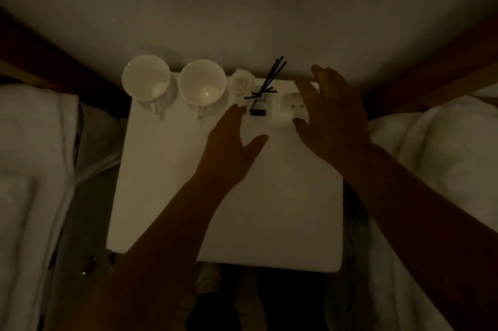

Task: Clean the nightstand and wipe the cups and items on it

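Dim room, white nightstand (pixel 167 182), two cups (pixel 202 82)

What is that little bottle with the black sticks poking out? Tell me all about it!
It looks like a reed diffuser: a small, pale bottle with a dark label on its front and a dark ribbon tied round its neck. Several thin black sticks fan up and out from its top. It stands upright near the back edge of the white nightstand, between a small white rose-shaped item and a white box. The left hand reaches close beside it; whether the fingers touch it is unclear in the dim light.
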Motion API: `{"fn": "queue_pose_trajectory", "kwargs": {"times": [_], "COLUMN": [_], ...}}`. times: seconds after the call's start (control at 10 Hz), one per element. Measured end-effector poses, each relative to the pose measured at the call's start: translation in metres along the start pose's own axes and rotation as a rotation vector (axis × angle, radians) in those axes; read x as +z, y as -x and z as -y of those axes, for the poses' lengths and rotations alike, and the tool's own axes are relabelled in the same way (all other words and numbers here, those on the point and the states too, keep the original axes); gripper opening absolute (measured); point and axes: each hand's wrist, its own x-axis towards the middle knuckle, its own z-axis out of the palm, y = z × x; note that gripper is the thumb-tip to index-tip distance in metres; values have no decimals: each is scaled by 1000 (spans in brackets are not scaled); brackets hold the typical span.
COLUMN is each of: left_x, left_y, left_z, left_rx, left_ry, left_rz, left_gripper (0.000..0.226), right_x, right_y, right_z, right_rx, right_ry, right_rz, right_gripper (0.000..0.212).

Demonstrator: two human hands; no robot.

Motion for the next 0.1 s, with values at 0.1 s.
{"fn": "queue_pose_trajectory", "kwargs": {"times": [0.1], "left_x": [-25], "left_y": [23], "left_z": [1], "left_rx": [102], "left_ry": [-115], "left_rz": [-36], "left_gripper": [67], "right_x": [-17], "right_y": [18], "right_z": [10], "right_rx": [53], "right_ry": [-1], "right_rz": [-24], "right_gripper": [68]}}
